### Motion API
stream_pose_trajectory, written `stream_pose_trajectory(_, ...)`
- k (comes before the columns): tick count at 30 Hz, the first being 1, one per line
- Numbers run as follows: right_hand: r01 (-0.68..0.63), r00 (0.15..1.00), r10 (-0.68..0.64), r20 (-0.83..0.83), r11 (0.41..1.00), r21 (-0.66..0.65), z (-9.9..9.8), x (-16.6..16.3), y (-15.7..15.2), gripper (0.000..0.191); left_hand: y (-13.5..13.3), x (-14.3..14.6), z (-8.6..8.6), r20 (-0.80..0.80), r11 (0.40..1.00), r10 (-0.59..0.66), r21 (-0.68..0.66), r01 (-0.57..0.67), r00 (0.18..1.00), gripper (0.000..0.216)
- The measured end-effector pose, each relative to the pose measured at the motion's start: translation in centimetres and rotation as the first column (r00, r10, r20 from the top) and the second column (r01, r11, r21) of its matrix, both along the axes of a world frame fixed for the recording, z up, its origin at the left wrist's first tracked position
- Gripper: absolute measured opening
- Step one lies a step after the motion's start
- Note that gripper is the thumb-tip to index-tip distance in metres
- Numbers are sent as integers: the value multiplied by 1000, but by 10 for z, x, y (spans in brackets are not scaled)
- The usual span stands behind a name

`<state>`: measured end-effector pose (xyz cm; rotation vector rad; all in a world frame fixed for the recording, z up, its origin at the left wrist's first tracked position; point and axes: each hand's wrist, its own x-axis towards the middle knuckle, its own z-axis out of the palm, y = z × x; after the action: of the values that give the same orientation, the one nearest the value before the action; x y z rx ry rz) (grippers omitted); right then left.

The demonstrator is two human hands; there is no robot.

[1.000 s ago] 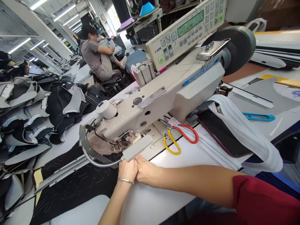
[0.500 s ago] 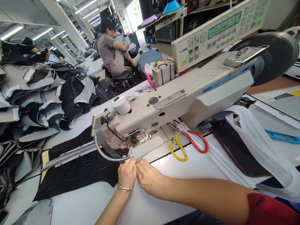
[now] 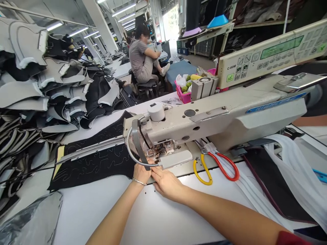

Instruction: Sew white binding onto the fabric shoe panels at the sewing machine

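A long black fabric piece point(image 3: 102, 166) with wavy stitch lines lies flat, running leftward from the sewing machine point(image 3: 178, 127). My left hand point(image 3: 142, 173), a bracelet at its wrist, is closed at the fabric's right end by the needle area. A curved guard point(image 3: 139, 144) covers part of its fingers. Close beside it, my right hand point(image 3: 167, 183) is also closed, fingers pressed together below the white bar point(image 3: 176, 159); what lies under its fingertips is hidden. Long metal rails point(image 3: 94, 148) stretch across the fabric, with a yellow strip point(image 3: 59, 158) near its left end.
Scissors with one yellow and one red handle point(image 3: 216, 166) lie on the machine bed's right. White strips point(image 3: 288, 160) trail beyond them. Grey and black cut pieces point(image 3: 51, 92) are piled left. A pink basket of fruit point(image 3: 184, 92) and a seated person point(image 3: 143, 61) are behind the machine.
The camera view has swung left, so the machine appears farther right. Against the curved guard, both hands now sit a little farther left, close together as before.
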<state>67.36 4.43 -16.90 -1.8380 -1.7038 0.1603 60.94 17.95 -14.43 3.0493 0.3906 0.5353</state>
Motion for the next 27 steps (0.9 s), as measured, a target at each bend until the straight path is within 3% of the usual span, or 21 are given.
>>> stream_pose_trajectory(10, 20, 1000, -17, -25, 991, 132, -1, -3, 2, 33, 9, 1, -15, 156, 994, -77, 89, 63, 985, 23)
stream_pose_trajectory(16, 5, 997, 7, -71, 986, 166, -8, 1, 4, 31, 4, -6, -12, 204, 986, -127, 133, 101, 971, 23)
stream_pose_trajectory(19, -17, 995, 32, -90, 987, 159, -12, 3, 4, 33, -1, -11, -7, 214, 982, -16, 188, -25, 977, 20)
stream_pose_trajectory(23, -48, 997, 55, -50, 990, 133, -16, 4, 4, 38, -3, -16, -4, 222, 918, 224, 279, -282, 949, 30)
stream_pose_trajectory(27, -68, 998, 68, 10, 992, 105, -17, 4, 6, 38, 2, -15, -6, 154, 868, 371, 293, -400, 916, 37)
